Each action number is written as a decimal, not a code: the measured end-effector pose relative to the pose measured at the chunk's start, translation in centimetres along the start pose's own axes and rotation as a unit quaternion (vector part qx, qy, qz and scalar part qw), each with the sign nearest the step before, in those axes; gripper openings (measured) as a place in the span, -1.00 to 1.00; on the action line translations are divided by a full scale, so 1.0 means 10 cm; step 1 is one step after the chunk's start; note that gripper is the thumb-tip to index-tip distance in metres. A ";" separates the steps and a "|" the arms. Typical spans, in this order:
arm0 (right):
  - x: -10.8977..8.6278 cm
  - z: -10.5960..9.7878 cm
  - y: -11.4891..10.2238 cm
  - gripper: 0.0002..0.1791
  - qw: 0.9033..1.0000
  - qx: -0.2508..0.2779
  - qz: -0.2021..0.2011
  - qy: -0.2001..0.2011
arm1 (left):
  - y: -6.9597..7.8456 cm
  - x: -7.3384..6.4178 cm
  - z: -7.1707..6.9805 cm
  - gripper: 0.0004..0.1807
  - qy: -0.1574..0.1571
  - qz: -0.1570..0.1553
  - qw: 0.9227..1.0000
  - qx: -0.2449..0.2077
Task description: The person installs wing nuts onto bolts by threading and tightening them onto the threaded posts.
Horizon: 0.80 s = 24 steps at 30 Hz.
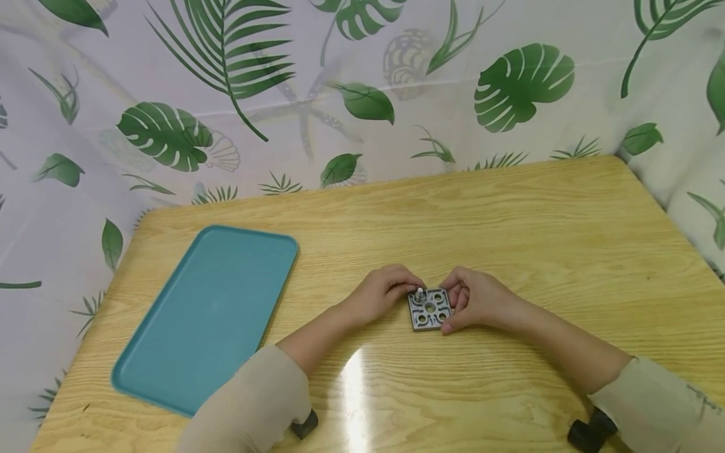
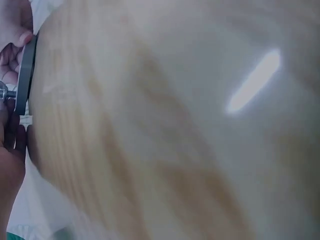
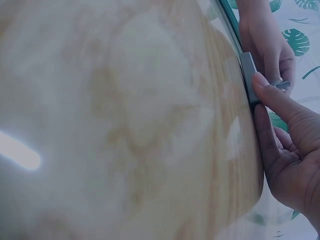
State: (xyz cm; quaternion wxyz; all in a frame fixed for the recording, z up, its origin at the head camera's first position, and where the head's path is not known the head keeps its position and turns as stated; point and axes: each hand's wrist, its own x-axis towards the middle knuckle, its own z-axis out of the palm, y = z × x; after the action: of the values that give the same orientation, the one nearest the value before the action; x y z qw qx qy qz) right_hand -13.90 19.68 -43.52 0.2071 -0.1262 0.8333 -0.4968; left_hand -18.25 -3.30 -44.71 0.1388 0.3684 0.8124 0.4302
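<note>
A square grey metal plate (image 1: 420,318) with several round holes lies flat over the table in front of me. Out of its far left corner stands a small silver bolt (image 1: 420,294), also visible side-on in the right wrist view. My left hand (image 1: 381,294) pinches at this bolt with curled fingers, its fingertips partly hidden behind the plate in the left wrist view. On the opposite side, my right hand (image 1: 484,300) grips the plate by its right edge, thumb at the near corner and fingers bent along the far side.
A blue-green rectangular tray (image 1: 218,308) lies on the left of the wooden table (image 1: 510,220), partly behind my left sleeve (image 1: 257,399). A white cloth with a green leaf print (image 1: 396,126) hangs behind the table and down both sides.
</note>
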 end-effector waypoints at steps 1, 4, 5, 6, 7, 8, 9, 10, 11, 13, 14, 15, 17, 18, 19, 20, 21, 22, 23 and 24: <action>0.00 0.00 0.00 -0.24 1.000 0.001 0.000 -0.001 | -0.01 0.03 -0.01 -0.78 -0.016 0.005 1.000 -0.004; 0.01 -0.01 0.02 -0.25 1.000 0.002 -0.003 -0.003 | -0.02 0.10 -0.03 -0.77 -0.048 0.018 0.999 -0.011; 0.01 -0.01 0.02 -0.26 1.000 0.002 -0.005 -0.003 | -0.02 0.11 -0.04 -0.77 -0.055 0.020 0.998 -0.016; 0.01 -0.01 0.03 -0.26 1.000 0.002 -0.006 -0.003 | -0.02 0.12 -0.04 -0.76 -0.060 0.021 0.998 -0.019; 0.02 -0.01 0.03 -0.26 1.000 0.002 -0.006 -0.003 | -0.01 0.13 -0.04 -0.76 -0.063 0.021 0.998 -0.021; 0.02 -0.01 0.04 -0.26 1.000 0.002 -0.007 -0.003 | -0.01 0.13 -0.03 -0.76 -0.063 0.020 0.998 -0.022; 0.02 -0.01 0.04 -0.26 1.000 0.003 -0.008 -0.003 | -0.01 0.13 -0.03 -0.76 -0.059 0.013 0.998 -0.024; 0.02 0.00 0.04 -0.26 1.000 0.002 -0.007 -0.003 | 0.00 0.12 -0.02 -0.76 -0.053 0.003 0.998 -0.027; 0.02 0.00 0.04 -0.25 1.000 0.001 -0.008 -0.003 | 0.00 0.11 -0.02 -0.77 -0.043 -0.008 0.999 -0.030; 0.02 0.00 0.03 -0.24 1.000 0.003 -0.007 -0.002 | 0.01 0.06 -0.01 -0.77 -0.014 -0.036 0.999 -0.032; 0.02 0.01 0.02 -0.24 1.000 0.003 -0.008 -0.002 | 0.03 0.02 -0.01 -0.77 0.002 -0.052 0.998 -0.037; 0.02 0.01 0.03 -0.23 1.000 0.003 -0.005 -0.001 | 0.04 -0.01 0.00 -0.77 0.019 -0.071 0.996 -0.043; 0.02 0.01 0.03 -0.22 1.000 0.005 0.000 0.001 | 0.08 -0.08 0.01 -0.76 0.047 -0.100 0.992 -0.055; 0.02 0.01 0.04 -0.22 1.000 0.005 0.003 0.001 | 0.11 -0.12 0.01 -0.75 0.059 -0.113 0.990 -0.059; 0.03 0.01 0.04 -0.22 1.000 0.004 0.004 0.002 | 0.13 -0.15 0.02 -0.74 0.066 -0.122 0.988 -0.065; 0.03 0.01 0.05 -0.22 1.000 0.004 0.004 0.002 | 0.16 -0.18 0.03 -0.73 0.072 -0.133 0.986 -0.073; 0.03 0.01 0.06 -0.22 1.000 0.004 0.002 0.002 | 0.17 -0.20 0.05 -0.71 0.075 -0.139 0.985 -0.075; 0.03 0.01 0.06 -0.23 1.000 0.004 0.000 0.001 | 0.20 -0.23 0.06 -0.69 0.075 -0.142 0.984 -0.075; 0.03 0.01 0.06 -0.23 1.000 0.004 -0.002 0.000 | 0.21 -0.24 0.08 -0.67 0.075 -0.143 0.984 -0.072; 0.03 0.01 0.06 -0.24 1.000 0.004 -0.002 -0.001 | 0.23 -0.25 0.10 -0.66 0.074 -0.140 0.985 -0.071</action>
State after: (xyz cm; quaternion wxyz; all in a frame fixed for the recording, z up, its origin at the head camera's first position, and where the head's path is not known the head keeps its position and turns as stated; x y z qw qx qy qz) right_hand -14.14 19.80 -44.14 0.2070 -0.1278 0.8308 -0.5005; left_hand -14.88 -3.70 -43.73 0.1628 0.2073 0.8315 0.4889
